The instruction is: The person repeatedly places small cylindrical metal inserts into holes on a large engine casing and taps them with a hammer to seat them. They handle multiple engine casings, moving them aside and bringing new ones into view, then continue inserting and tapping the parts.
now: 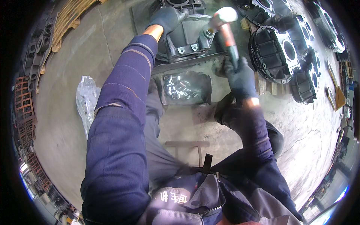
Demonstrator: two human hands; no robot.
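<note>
Left hand point(170, 18) rests on the dark housing point(192, 32) to its right, finger closure unclear, presumably steadying it; right hand point(241, 78) grips a hammer point(227, 35), tray point(206, 88) of metal sleeves point(176, 89) leftward, likely for reach.

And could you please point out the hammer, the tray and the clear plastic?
Hammer point(227, 36): head view, on the red handle section.
Tray point(204, 88): head view, on its bare right side.
Clear plastic point(86, 98): head view, its middle.

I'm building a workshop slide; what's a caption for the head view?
Gloved right hand grips a hammer, left hand at a dark metal casting, tray of small metal pieces nearby.
</note>
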